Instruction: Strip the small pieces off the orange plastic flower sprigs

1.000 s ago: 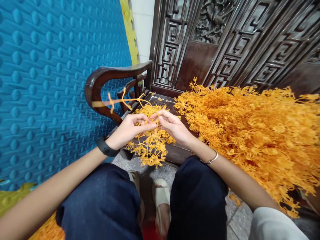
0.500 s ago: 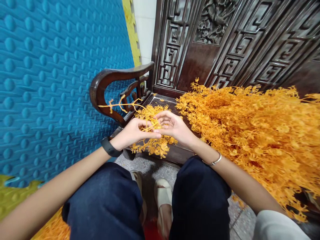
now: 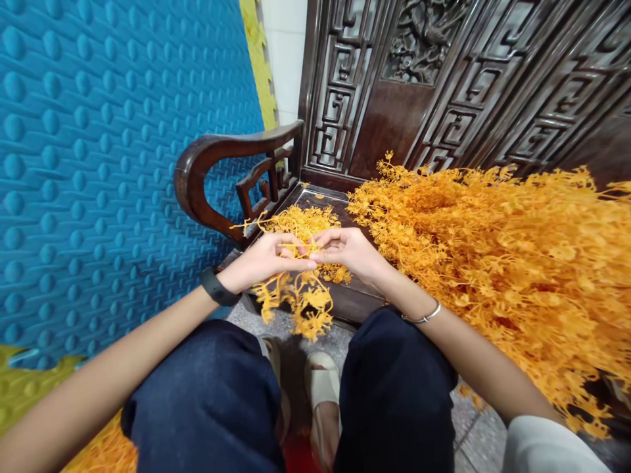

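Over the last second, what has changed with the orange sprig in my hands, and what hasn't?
The orange sprig has shifted: its bare stem end, which stuck out far left by the armrest, has come in and down, close to the left hand. Its bushy end hangs lower beneath the hands. Nothing was let go: the left hand and right hand stay pinched on it. The big orange pile is unchanged.

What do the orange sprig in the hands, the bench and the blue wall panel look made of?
Orange sprig: probably moulded plastic, slightly glossy; uniform colour, thin branching stems.
Bench: dark hardwood, by the look, with glossy varnish; carved fretwork, highlights on the curved armrest.
Blue wall panel: likely foam matting, matte; regular embossed bumps.
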Available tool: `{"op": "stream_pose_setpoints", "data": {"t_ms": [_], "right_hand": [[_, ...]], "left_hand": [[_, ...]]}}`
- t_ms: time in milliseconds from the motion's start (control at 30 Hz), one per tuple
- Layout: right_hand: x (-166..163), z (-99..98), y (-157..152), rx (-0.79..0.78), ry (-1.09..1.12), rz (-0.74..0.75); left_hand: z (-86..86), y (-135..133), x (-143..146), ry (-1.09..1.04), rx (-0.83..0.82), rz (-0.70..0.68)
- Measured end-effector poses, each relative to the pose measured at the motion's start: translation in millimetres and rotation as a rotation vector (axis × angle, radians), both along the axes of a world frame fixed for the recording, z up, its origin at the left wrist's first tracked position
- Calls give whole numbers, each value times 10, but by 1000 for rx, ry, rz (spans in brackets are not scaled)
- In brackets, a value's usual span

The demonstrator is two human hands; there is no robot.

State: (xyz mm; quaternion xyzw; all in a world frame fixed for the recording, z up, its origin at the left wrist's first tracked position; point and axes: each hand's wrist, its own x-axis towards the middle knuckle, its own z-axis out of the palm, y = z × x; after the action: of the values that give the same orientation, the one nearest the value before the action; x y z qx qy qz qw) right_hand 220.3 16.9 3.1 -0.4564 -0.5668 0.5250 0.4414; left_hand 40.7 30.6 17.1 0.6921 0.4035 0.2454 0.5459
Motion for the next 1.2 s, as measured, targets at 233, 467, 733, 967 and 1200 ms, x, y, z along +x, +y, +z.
{"op": "stream_pose_setpoints", "data": {"t_ms": [233,467,733,967,1200], "right_hand": [[1,28,-12,52,-34,132],[93,34,-3,108,-60,93],[71,15,0,38,-22,28],[232,-76,79,75,-10,-212],[449,-404,449,27,-171,-388]], "left_hand": [[5,35,-6,48,134,-59],[-40,50,0,26,177,-84],[-57,9,-4,24,142,-35],[-40,-6,-86,-6,91,34],[-162,20,-231,-117,13,293]]}}
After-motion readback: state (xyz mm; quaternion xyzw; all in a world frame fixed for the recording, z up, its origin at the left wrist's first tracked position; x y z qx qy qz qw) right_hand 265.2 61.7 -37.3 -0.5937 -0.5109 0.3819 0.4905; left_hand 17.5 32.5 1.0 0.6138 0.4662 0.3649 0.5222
